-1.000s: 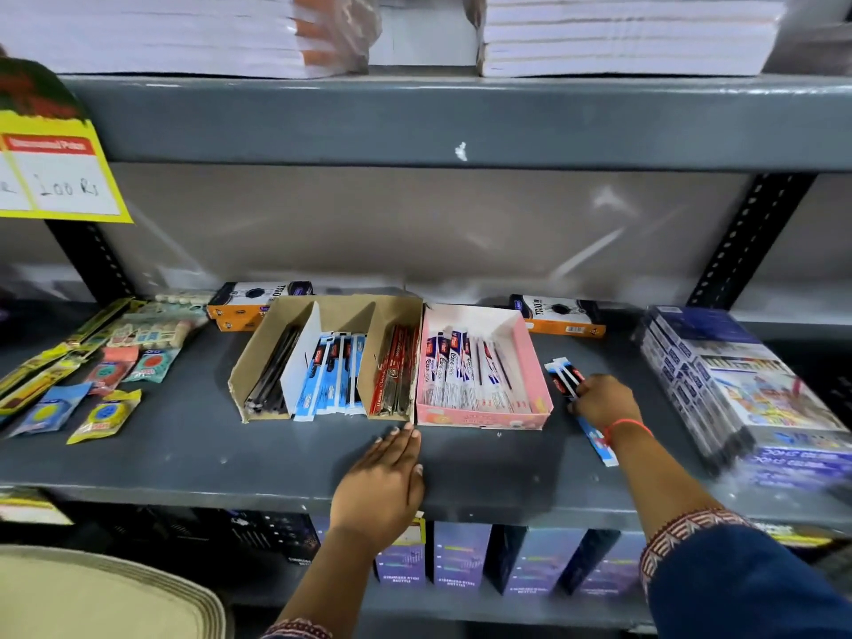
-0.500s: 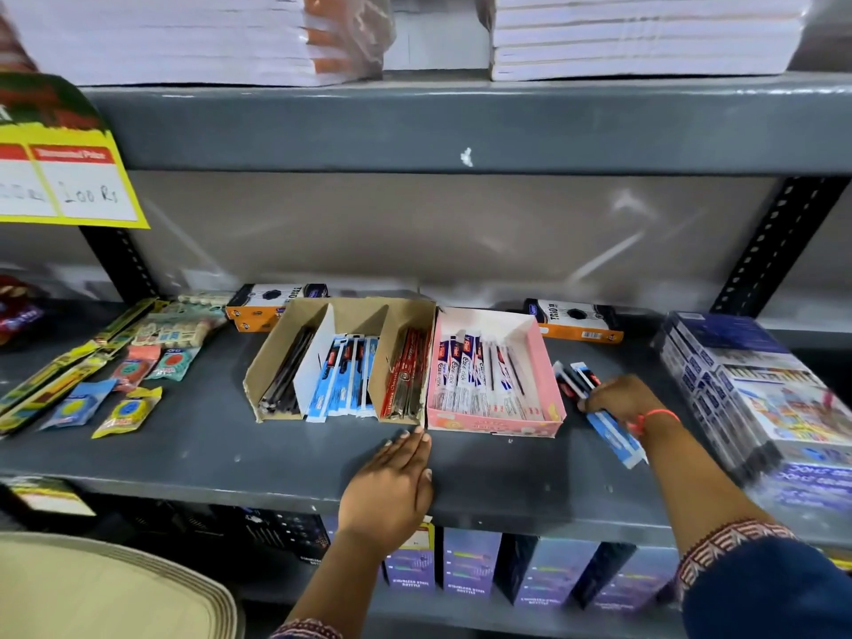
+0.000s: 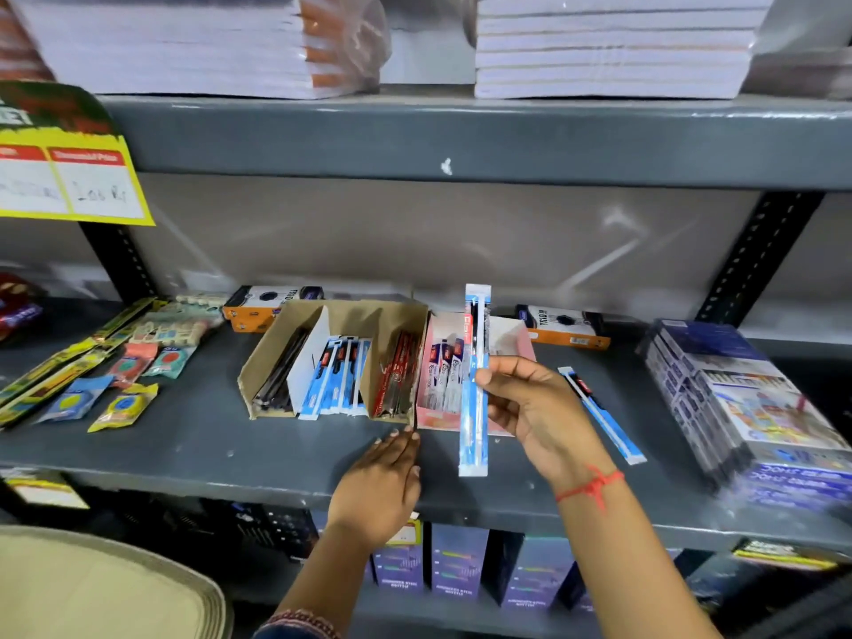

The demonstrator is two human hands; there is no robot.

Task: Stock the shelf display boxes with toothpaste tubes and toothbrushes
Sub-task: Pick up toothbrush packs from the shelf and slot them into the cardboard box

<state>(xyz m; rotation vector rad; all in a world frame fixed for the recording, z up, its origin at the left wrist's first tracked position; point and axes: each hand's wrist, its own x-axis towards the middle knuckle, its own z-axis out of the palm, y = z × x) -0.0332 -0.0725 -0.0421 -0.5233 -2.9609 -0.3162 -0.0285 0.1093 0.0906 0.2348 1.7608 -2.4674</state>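
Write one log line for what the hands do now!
right hand: lifts blue toothbrush pack | left hand: flat on shelf | spare pack: on shelf

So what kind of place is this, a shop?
Most likely a small shop. A yellow price tag hangs from grey metal shelving, display boxes hold packaged toothbrushes, and wrapped stacks of notebooks sit on the shelf above.

Not much is actually legible here. The yellow price card [image 3: 69,177] hanging at about 10 o'clock has a handwritten "100 Rs" in its right white box; the red header strip above it is too blurry to read. The orange-and-black box [image 3: 565,327] at the back, around 1 o'clock, shows "TRIO" printed sideways. Print on the toothpaste tubes, toothbrush packs and the purple boxes below is just smeared.
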